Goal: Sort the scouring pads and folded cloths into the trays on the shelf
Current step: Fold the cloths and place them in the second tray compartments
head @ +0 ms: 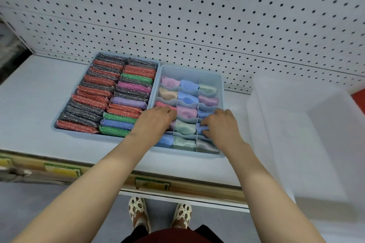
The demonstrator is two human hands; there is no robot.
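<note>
Right hand (221, 124) grip on blue cloth (202, 129) — dividers (197, 122) close.

White pegboard back wall (197, 6), pale shelf (35, 94) with labelled front edge (152, 183), grey floor (39, 193) below.

Two blue trays on the shelf (39, 92). Left tray (59, 124): two rows of scouring pads (92, 81), too tightly packed for a sure count. Right of it, the divided tray (221, 85): three columns, five rows, fifteen compartments, with folded cloths (188, 86). One clear bin (308, 124) farther right. Two hands.
</note>
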